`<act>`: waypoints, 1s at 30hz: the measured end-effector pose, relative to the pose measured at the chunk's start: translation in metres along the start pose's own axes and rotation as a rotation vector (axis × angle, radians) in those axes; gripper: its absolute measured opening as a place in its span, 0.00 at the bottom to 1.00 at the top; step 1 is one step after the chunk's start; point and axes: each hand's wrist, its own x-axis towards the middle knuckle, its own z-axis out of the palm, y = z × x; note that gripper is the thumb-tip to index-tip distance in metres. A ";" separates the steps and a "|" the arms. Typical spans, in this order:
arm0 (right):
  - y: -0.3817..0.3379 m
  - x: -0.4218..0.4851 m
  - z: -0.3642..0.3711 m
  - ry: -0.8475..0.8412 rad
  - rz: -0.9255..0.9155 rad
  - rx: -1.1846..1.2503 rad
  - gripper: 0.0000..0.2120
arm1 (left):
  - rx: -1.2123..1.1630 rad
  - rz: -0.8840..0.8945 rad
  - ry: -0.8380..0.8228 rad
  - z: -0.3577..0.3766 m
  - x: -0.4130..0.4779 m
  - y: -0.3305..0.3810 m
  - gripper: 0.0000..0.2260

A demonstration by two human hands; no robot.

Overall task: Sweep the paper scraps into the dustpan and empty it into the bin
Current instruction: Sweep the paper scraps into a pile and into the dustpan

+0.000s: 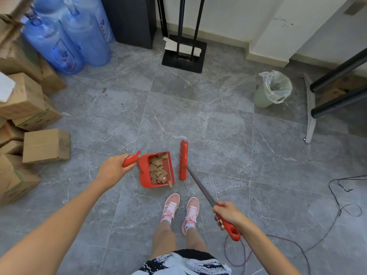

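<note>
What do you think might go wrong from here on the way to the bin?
1. One scrap sits at the open lip of the dustpan, held by the left hand; tilting could spill it.
2. Cables lie on the floor to the right, toward the bin; tripping is possible.

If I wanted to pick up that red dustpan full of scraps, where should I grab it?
By its handle, coming from the left, as the left hand grips it now. The handle juts from the closed back wall of the dustpan, while the open lip faces the broom on the right. Held there, you can probably tip the lip up so the paper scraps stay in.
</note>
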 end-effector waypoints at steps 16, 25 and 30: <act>0.004 0.020 -0.006 0.167 0.020 -0.157 0.03 | 0.140 0.160 -0.133 0.010 0.001 -0.020 0.10; 0.026 0.028 0.006 0.143 0.156 0.074 0.09 | 0.178 0.297 -0.307 -0.002 0.031 -0.016 0.10; 0.042 0.023 0.026 0.136 0.135 0.055 0.04 | 0.170 0.298 -0.305 -0.001 0.039 -0.018 0.10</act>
